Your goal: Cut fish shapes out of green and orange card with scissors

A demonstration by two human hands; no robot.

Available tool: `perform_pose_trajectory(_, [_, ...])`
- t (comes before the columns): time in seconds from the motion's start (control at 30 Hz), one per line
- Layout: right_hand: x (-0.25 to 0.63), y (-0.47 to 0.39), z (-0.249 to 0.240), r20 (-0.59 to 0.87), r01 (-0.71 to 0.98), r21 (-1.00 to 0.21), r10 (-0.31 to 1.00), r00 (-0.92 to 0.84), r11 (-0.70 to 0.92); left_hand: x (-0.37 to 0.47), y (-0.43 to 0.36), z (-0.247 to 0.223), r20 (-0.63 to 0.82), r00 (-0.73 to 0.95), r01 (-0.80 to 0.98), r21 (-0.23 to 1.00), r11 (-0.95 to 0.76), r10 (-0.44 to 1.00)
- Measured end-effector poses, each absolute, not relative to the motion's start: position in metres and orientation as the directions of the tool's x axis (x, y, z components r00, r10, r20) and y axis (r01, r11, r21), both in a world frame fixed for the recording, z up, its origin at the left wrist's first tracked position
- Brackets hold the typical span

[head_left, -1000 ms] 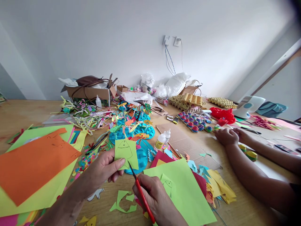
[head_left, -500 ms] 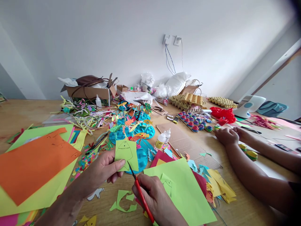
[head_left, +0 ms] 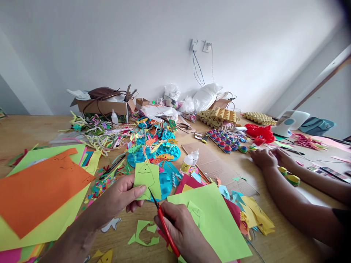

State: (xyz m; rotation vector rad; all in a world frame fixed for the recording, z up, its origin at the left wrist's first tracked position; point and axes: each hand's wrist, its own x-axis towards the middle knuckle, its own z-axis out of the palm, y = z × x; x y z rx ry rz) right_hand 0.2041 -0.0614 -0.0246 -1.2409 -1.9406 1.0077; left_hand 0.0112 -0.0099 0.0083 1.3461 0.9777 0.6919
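Note:
Between its thumb and fingers, my left hand pinches a small green card with a fish outline drawn on it. My right hand is closed around red-handled scissors, whose dark tips touch the card's lower edge. Beneath my right hand lies a large green sheet bearing another small fish drawing. A cut green scrap rests on the table below the card. Blue painted pieces with colourful paper fish stand just behind the card.
An orange sheet tops coloured papers at left. Glue bottles stand near the middle, by flat cardboard. Another person's forearms reach in from the right, near a painted egg-carton piece. A filled box stands behind.
My hands, the card and the scissors have hardly moved. At the right, the other person's farther hand and forearm have shifted slightly.

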Motion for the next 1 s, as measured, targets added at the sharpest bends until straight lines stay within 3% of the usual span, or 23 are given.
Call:
perform_pose_trajectory(0.13, [0.205,-0.061,-0.023,0.083,0.461,-0.848,0.924,-0.373,0.262,0.01,-0.005,0.015,-0.052,0.486,0.11,0.994,-0.002,0.872])
perform_pose_trajectory(0.33, [0.206,-0.061,-0.018,0.066,0.444,-0.861,0.919,-0.39,0.25,0.008,-0.001,0.019,-0.037,0.526,0.13,0.991,-0.037,0.85])
perform_pose_trajectory(0.53, [0.204,-0.063,-0.017,0.063,0.431,-0.867,0.913,-0.403,0.25,0.016,-0.005,0.017,-0.068,0.445,-0.064,0.992,0.107,0.893])
perform_pose_trajectory(0.8, [0.205,-0.062,-0.018,0.075,0.394,-0.885,0.912,-0.404,0.247,0.017,-0.008,0.016,-0.09,0.455,-0.224,0.951,0.211,0.886])
perform_pose_trajectory(1.0, [0.2,-0.064,-0.022,0.024,0.255,-0.959,0.936,-0.352,0.121,0.027,-0.014,0.014,-0.152,0.359,-0.32,0.907,0.274,0.921])
